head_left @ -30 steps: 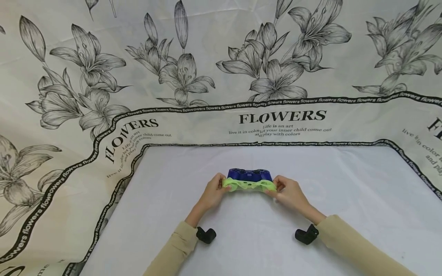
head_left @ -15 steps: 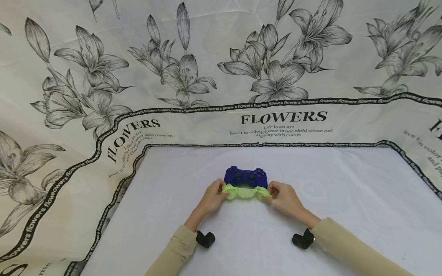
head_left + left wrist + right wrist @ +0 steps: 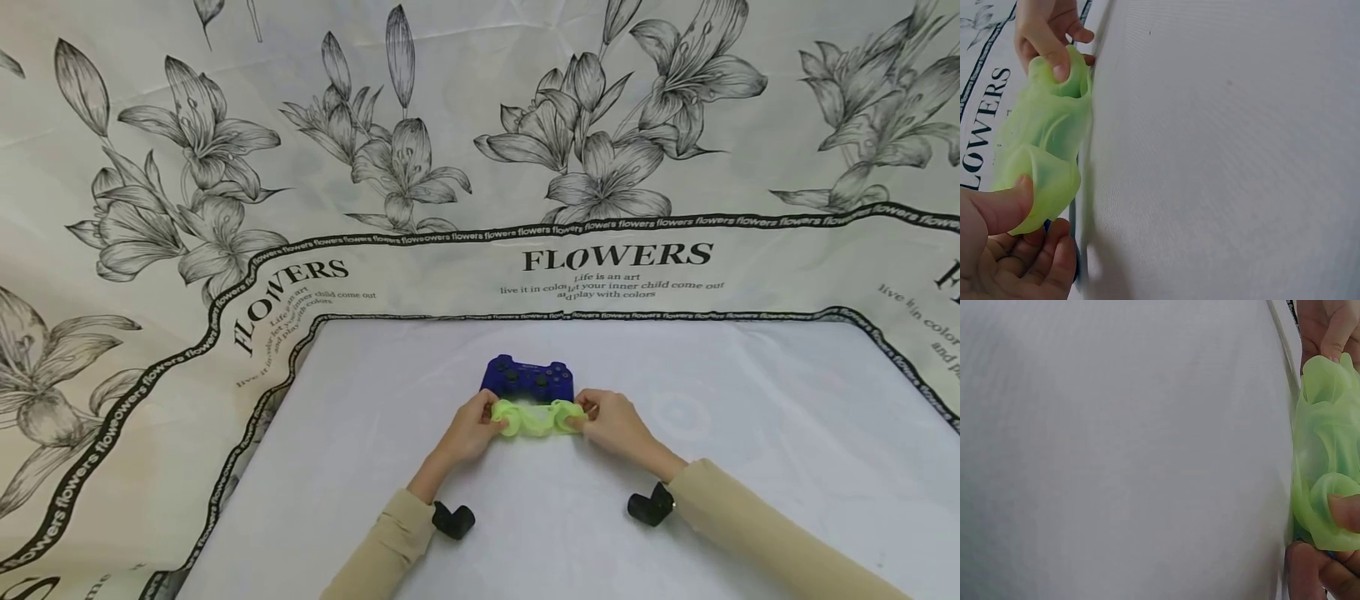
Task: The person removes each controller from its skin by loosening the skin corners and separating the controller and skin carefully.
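Note:
A blue game controller (image 3: 528, 379) with black sticks and buttons lies toward the far side of the white table. Over its near edge is a soft, translucent lime-green silicone cover (image 3: 537, 418), folded and bunched. My left hand (image 3: 471, 427) pinches the cover's left end, thumb on top. At the opposite end my right hand (image 3: 617, 425) pinches it the same way. In the left wrist view the cover (image 3: 1047, 137) stretches between both thumbs, hiding nearly all of the controller. The right wrist view catches the cover (image 3: 1329, 450) at its edge.
The table (image 3: 375, 392) wears a plain white cloth. Behind and to the left hangs a pale curtain (image 3: 435, 167) printed with lilies and lettering. A black camera mount (image 3: 454, 521) sits at the left wrist, another black mount (image 3: 651, 505) at the right.
The controller has tilted so its button face shows more, and has shifted slightly left. The cover, first spread along the near edge, is now more folded. Both hands keep their pinch on it.

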Demonstrator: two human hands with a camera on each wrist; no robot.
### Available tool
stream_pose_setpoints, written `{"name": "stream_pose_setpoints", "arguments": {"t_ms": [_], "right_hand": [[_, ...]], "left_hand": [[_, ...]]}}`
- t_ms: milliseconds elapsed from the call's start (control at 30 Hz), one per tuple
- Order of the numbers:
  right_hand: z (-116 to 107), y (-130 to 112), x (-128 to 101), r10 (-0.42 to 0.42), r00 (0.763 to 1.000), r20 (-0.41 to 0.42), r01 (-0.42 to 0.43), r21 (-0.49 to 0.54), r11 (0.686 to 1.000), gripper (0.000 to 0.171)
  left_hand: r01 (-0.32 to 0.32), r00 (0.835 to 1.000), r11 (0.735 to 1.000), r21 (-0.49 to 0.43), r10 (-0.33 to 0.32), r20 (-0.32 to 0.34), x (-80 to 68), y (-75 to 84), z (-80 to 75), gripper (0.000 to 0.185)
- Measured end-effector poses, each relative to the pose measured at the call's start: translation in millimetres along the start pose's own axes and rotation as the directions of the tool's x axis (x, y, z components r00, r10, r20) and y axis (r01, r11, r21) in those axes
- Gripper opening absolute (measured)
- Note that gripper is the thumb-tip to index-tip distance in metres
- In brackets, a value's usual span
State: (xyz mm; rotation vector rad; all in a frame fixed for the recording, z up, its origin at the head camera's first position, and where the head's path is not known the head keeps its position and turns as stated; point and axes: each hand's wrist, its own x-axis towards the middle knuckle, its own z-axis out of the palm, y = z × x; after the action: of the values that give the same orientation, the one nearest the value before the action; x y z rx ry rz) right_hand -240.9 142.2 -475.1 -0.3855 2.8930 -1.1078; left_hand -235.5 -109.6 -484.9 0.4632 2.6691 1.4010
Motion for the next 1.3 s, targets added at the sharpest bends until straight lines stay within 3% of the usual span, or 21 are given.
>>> {"name": "stream_pose_setpoints", "arguments": {"t_ms": [333,633,967,1133,1300], "right_hand": [[-4,2,9,0.047,0.999,0.023,-0.047,-0.019,0.999,0.017],[-10,6,6,0.032,0.999,0.021,-0.031,-0.018,0.999,0.018],[-25,13,0,-0.004,0.999,0.033,0.003,0.039,0.999,0.022],[-32,16,-4,0.012,0.994,0.110,-0.027,0.133,0.991,0.024],[-36,17,-7,0.023,0.983,0.183,-0.062,0.210,0.976,0.025]], "left_hand": [[0.006,1.000,1.000,-0.030,-0.006,0.007,1.6,3.7,5.5,0.019],[0.059,0.997,0.994,-0.093,-0.055,0.044,1.8,-0.9,6.9,0.030],[0.017,0.996,0.986,-0.167,-0.002,0.089,2.9,3.0,6.5,0.036],[-0.002,0.986,0.950,-0.314,0.054,0.156,4.0,3.6,5.1,0.036],[0.028,0.974,0.907,-0.421,0.070,0.216,4.9,3.1,5.7,0.036]]}}
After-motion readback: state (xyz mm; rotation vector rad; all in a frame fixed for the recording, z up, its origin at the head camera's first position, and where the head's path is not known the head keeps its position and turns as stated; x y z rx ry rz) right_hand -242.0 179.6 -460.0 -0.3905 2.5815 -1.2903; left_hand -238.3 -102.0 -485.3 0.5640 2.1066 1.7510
